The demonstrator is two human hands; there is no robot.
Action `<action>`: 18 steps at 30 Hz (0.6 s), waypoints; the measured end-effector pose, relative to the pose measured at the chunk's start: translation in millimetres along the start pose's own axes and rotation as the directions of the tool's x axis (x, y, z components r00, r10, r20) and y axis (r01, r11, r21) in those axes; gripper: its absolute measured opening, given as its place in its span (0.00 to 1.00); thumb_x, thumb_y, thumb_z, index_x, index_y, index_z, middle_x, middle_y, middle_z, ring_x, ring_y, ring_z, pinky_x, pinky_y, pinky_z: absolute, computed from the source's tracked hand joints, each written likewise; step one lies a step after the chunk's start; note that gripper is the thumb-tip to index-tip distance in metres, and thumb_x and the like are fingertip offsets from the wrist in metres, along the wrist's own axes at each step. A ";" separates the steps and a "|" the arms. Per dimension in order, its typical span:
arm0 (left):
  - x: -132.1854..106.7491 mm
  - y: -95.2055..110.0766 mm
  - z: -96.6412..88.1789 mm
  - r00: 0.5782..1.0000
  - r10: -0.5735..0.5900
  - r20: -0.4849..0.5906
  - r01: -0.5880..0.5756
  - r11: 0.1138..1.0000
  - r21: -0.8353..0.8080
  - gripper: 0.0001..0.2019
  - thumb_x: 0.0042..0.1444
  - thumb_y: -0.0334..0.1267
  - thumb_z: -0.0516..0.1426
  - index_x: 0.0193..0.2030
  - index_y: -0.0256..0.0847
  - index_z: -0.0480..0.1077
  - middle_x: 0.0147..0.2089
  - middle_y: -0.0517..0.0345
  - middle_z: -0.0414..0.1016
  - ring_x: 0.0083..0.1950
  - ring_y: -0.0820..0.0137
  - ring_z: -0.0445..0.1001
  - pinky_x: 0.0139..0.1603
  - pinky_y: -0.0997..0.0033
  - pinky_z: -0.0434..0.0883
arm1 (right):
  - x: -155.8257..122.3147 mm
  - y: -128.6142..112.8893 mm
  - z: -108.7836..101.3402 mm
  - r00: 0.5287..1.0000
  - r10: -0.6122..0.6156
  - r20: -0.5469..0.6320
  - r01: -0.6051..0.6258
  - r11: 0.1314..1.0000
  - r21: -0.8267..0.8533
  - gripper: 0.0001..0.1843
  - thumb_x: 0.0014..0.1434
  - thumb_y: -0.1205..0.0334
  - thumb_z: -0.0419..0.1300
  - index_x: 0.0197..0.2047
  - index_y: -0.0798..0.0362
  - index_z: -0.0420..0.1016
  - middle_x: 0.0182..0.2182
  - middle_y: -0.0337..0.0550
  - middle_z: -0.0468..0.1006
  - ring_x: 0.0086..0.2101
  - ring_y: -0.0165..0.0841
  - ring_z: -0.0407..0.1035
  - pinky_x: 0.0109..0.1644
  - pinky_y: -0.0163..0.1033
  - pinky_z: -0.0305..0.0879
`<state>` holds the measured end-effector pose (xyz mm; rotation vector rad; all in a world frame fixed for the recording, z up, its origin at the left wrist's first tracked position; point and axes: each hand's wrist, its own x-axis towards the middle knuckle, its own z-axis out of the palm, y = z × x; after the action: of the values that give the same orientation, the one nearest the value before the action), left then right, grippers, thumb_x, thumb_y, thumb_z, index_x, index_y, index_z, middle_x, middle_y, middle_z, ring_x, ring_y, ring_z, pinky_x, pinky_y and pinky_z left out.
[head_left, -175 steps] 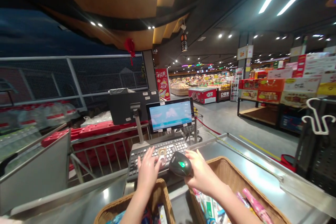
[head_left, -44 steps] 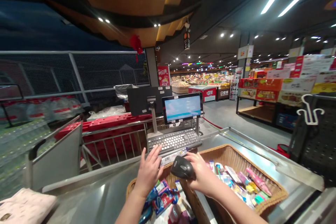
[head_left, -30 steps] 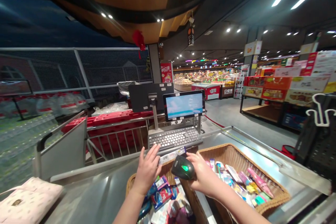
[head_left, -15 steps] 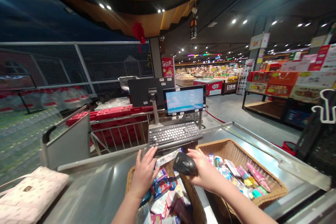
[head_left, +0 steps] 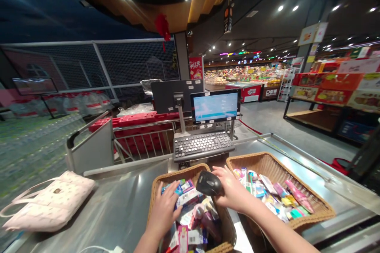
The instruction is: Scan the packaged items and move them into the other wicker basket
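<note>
My right hand (head_left: 233, 189) is wrapped round a black barcode scanner (head_left: 209, 184), whose head points left over the near-left wicker basket (head_left: 158, 178). My left hand (head_left: 166, 207) is inside that basket's left side, fingers apart and lying over the goods. Whether its fingertips press on a packet I cannot tell. Beside its thumb lies a long white box (head_left: 189, 197) among small coloured packets, including a pink one (head_left: 183, 239). A second wicker basket (head_left: 322, 209) stands to the right, holding several small packaged items and a pink pouch (head_left: 298, 197).
Behind the baskets are a black keyboard (head_left: 204, 144) and a lit monitor (head_left: 216, 106). A pale handbag (head_left: 56, 201) rests on the metal counter (head_left: 124, 201) at left, with a white cable plug (head_left: 117, 250) near the front. A metal cart (head_left: 142, 138) stands beyond the counter.
My left hand has moved down and back into the left basket. The long white box, earlier at the basket's far edge, now lies lower among the packets. The view has shifted left.
</note>
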<state>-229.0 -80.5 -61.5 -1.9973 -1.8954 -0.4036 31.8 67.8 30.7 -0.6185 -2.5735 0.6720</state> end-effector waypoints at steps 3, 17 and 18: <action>-10.7 2.7 8.6 0.995 -0.042 0.092 0.048 0.997 -0.068 0.04 0.50 0.34 0.61 0.35 0.43 0.72 0.63 0.48 0.71 0.63 0.54 0.69 0.71 0.36 0.48 | 0.7 0.9 2.8 1.000 -0.007 0.018 0.007 1.000 0.017 0.32 0.40 0.70 0.59 0.51 0.50 0.74 0.52 0.50 0.76 0.62 0.51 0.59 0.70 0.65 0.38; 68.4 45.2 27.6 0.993 0.121 0.007 -0.119 0.988 -0.100 0.14 0.57 0.46 0.59 0.48 0.46 0.74 0.68 0.43 0.64 0.66 0.51 0.65 0.66 0.36 0.56 | -39.0 38.1 -48.8 0.995 0.085 -0.049 -0.083 0.995 0.047 0.32 0.41 0.68 0.61 0.54 0.50 0.72 0.56 0.50 0.74 0.61 0.46 0.61 0.68 0.52 0.52; 86.3 57.8 29.2 0.988 0.155 -0.016 -0.155 0.981 -0.115 0.16 0.57 0.45 0.59 0.51 0.46 0.72 0.69 0.43 0.62 0.67 0.51 0.64 0.67 0.37 0.56 | -44.8 43.7 -58.2 0.993 0.100 -0.068 -0.097 0.994 0.042 0.32 0.41 0.68 0.61 0.54 0.50 0.72 0.56 0.50 0.73 0.61 0.46 0.62 0.68 0.52 0.52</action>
<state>-167.2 7.5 -53.1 -2.1973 -1.7326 -0.4869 110.2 100.0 41.9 -0.7476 -2.4729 0.7169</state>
